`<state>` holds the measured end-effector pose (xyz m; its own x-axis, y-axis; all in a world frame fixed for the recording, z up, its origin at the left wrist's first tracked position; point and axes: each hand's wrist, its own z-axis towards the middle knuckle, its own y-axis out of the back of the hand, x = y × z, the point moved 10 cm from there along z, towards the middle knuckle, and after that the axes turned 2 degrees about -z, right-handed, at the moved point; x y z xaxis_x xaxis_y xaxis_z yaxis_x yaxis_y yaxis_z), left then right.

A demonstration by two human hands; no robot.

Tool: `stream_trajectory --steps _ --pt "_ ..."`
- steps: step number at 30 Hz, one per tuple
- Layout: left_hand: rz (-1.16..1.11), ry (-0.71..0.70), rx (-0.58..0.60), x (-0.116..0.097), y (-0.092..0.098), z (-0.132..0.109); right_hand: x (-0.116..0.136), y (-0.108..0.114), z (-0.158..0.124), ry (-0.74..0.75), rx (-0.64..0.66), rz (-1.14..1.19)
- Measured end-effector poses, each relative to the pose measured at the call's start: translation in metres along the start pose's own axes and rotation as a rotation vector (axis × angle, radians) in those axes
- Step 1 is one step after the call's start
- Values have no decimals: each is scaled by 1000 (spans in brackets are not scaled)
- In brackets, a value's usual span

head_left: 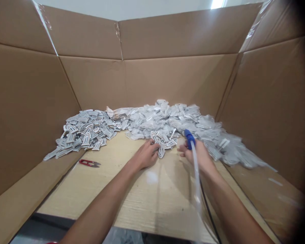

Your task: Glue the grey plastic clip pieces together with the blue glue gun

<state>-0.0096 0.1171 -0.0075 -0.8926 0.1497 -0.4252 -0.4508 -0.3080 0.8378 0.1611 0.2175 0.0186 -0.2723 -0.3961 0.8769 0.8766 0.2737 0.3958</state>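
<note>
Nearest me, to the near right of the small heap of grey arch-patterned pieces [163, 140], a translucent hose [196, 183] runs down beside my right forearm, with a black cable [205, 203] next to it. The pale wooden tabletop [142, 203] spreads on the near side of the heap, and red-handled thread snips [89, 163] lie well to its left, a little nearer me. I judge the step in hand to be dealing with single pieces from this heap; the next move calls for a light pinch on one piece, with the hose kept out of the way. My left hand [146, 154] is half curled at the heap's left edge, fingertips against it; I cannot tell whether they are clamped on a piece. My right hand [196, 152], just right of the heap, is closed round a blue nozzle [189, 139]; something pale and blurred shows by its fingertips, too unclear to name. Beyond the heap to the left rises a loose pile [87, 127]; behind it and to the right, a plastic-bagged pile [152, 118]; behind everything, a cardboard wall [167, 76]
</note>
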Motion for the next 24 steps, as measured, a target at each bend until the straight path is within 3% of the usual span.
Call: stream_trajectory --steps 6,11,14,20,24 --pt "-95 137 -168 15 16 -2 13 -30 -12 -57 117 141" --pt "-529 367 -327 46 21 -5 19 -33 -15 -18 171 78" --pt "-734 438 -310 46 17 -4 19 -37 -16 -12 196 108" --pt "-1122 383 -171 12 3 -2 22 -41 -19 -17 219 103" --pt "-1177 406 -162 10 -4 -1 25 -35 -18 -14 177 90"
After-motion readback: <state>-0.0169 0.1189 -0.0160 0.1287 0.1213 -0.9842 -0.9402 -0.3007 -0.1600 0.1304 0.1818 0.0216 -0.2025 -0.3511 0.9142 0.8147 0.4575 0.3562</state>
